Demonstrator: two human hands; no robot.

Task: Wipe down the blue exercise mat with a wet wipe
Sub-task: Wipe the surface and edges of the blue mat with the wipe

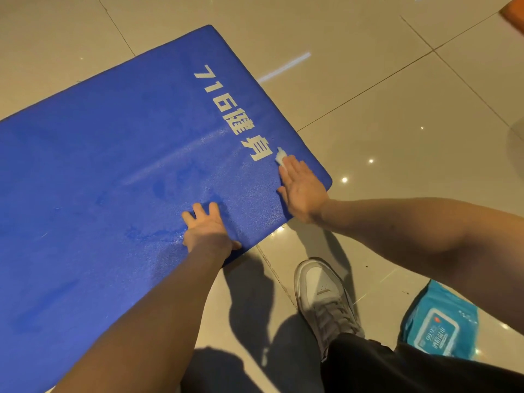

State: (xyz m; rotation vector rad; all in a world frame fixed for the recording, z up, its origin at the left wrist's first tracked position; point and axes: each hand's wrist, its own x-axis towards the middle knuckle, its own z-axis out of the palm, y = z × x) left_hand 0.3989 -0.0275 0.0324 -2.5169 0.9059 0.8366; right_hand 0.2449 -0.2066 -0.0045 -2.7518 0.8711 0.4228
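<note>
Blue mat [113, 165]: right hand [302, 188] flat, pressing wet wipe [280, 158] near corner; left hand [208, 231] splayed flat on mat.

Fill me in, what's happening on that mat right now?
A person is wiping the blue exercise mat, which lies on the tiled floor. The right hand presses a white wet wipe flat onto the mat near its corner, beside the white lettering. The left hand rests flat near the mat's edge, bracing it. What look like damp patches show across the middle. A teal wet wipe pack lies on the floor by the grey sneaker.
</note>
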